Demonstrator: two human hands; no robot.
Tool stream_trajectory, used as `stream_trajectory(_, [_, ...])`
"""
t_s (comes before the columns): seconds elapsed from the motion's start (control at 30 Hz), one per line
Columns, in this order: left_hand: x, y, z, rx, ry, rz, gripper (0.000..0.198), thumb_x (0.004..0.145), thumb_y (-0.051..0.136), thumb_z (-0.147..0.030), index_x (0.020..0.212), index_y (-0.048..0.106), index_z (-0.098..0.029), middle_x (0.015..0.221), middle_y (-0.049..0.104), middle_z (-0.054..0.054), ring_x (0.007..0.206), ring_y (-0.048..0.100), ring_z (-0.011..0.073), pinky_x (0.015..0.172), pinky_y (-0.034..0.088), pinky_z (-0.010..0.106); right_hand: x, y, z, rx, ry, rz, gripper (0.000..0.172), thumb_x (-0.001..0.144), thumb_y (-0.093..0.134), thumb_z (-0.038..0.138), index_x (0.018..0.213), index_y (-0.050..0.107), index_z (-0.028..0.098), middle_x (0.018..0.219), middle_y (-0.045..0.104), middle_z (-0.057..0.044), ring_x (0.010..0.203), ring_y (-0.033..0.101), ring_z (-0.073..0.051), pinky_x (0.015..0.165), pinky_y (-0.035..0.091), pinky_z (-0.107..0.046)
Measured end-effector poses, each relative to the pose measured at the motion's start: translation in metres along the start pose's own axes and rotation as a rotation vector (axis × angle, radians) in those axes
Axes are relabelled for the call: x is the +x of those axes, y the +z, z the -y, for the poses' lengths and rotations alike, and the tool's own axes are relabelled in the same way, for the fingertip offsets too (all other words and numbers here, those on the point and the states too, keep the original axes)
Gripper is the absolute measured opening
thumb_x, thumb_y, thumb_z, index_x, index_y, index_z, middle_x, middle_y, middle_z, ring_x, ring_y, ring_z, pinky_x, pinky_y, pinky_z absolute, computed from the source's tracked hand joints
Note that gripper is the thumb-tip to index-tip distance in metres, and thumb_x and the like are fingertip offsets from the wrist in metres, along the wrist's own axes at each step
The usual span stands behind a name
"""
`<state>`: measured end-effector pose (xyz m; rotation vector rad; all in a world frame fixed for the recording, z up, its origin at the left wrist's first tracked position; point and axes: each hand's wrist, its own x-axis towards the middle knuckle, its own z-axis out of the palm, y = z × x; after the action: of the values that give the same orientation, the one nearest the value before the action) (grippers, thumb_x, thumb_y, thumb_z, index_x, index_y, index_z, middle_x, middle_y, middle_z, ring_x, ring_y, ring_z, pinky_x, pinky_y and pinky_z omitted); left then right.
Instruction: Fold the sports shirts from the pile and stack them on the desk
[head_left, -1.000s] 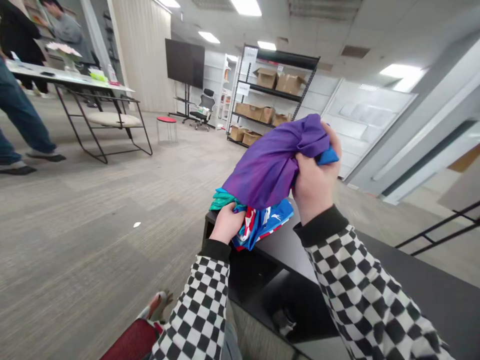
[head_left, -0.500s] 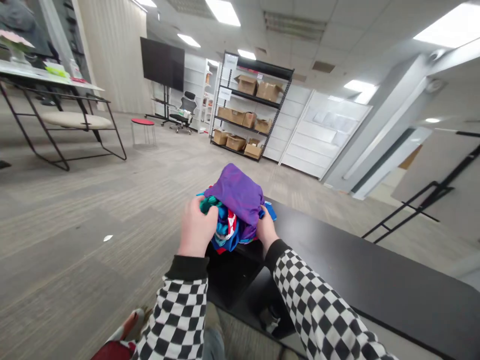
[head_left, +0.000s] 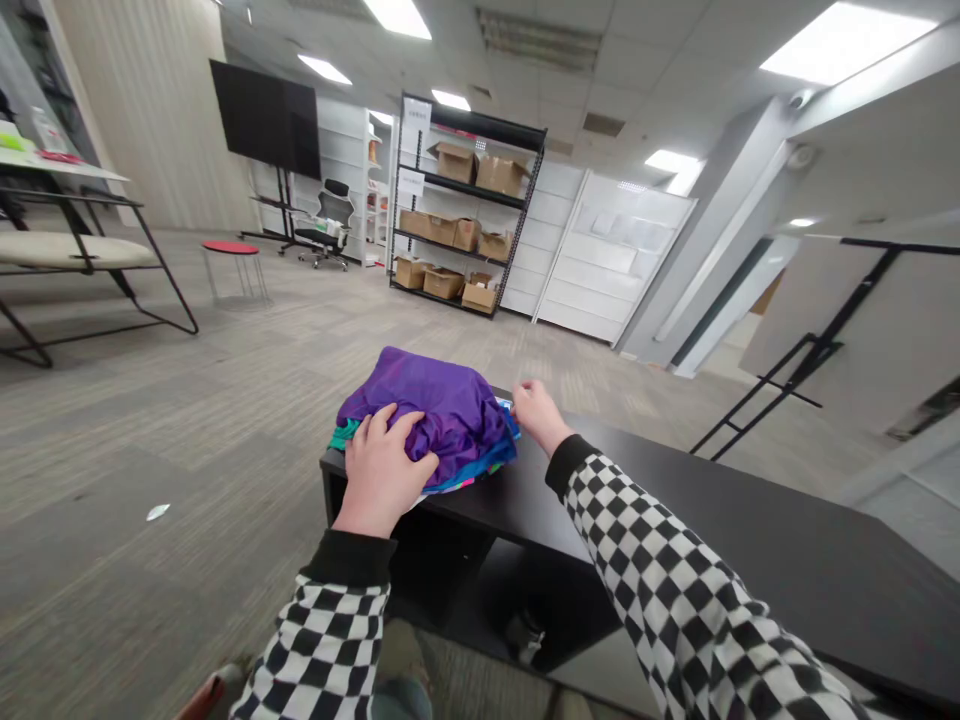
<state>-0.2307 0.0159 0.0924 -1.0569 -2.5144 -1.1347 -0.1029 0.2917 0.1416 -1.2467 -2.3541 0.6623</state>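
A crumpled purple cloth bundle (head_left: 431,415), w/ teal & blue fabric showing beneath, is laid on the near-left corner of the black flat surface (head_left: 675,520). The left hand (head_left: 382,470) is pressed flat on the bundle's near-left side, fingers (head_left: 390,420) spread open, nothing gripped. The right hand (head_left: 536,412) is held at the bundle's far-right edge, just beside a blue corner. Its fingers are loosely curled; whether fabric is pinched can't be told. Far off, a black metal rack w/ cardboard boxes (head_left: 465,200) is seen, & left of it a black screen on a stand (head_left: 264,118) & a red round stool (head_left: 231,248).
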Motion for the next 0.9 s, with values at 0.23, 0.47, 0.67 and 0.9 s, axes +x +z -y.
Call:
stream_trajectory(0.23, [0.02,-0.005,0.042,-0.096,0.074,-0.017,0.06,0.079,0.073,-0.028,0.137,0.085,-0.035,0.167,0.065,0.006,0.157,0.057,0.0413,0.137,0.041,0.063,0.067,0.014,-0.008,-0.263,0.168,0.128,0.05,0.108,0.068,0.04,0.138,0.072,0.001,0.128,0.081,-0.033,0.13,0.079,-0.039,0.105,0.061,-0.038])
stream_trajectory(0.47, [0.024,-0.005,0.054,-0.288,0.067,-0.133,0.04,0.076,0.065,-0.023,0.106,0.09,-0.031,0.144,0.078,0.004,0.141,0.069,0.035,0.134,0.047,0.057,0.123,0.062,0.006,-0.34,0.219,0.253,0.087,0.096,0.085,0.057,0.161,0.061,0.004,0.151,0.07,-0.036,0.145,0.07,-0.044,0.121,0.056,-0.053])
stream_trajectory(0.67, [0.03,-0.008,0.057,-0.439,0.014,-0.105,0.015,0.073,0.063,-0.024,0.069,0.077,-0.028,0.13,0.082,0.005,0.13,0.074,0.0357,0.128,0.052,0.056,0.131,0.072,-0.003,-0.335,0.114,0.307,0.084,0.096,0.086,0.039,0.165,0.056,0.002,0.156,0.062,-0.043,0.143,0.071,-0.05,0.119,0.055,-0.067])
stream_trajectory(0.9, [0.031,-0.006,0.059,-0.505,-0.004,-0.137,0.011,0.071,0.063,-0.028,0.066,0.073,-0.028,0.128,0.082,0.004,0.128,0.074,0.036,0.129,0.05,0.056,0.093,0.029,-0.054,-0.274,-0.201,0.336,0.108,0.089,0.095,0.031,0.18,0.039,0.011,0.169,0.06,-0.028,0.156,0.062,-0.037,0.128,0.049,-0.042])
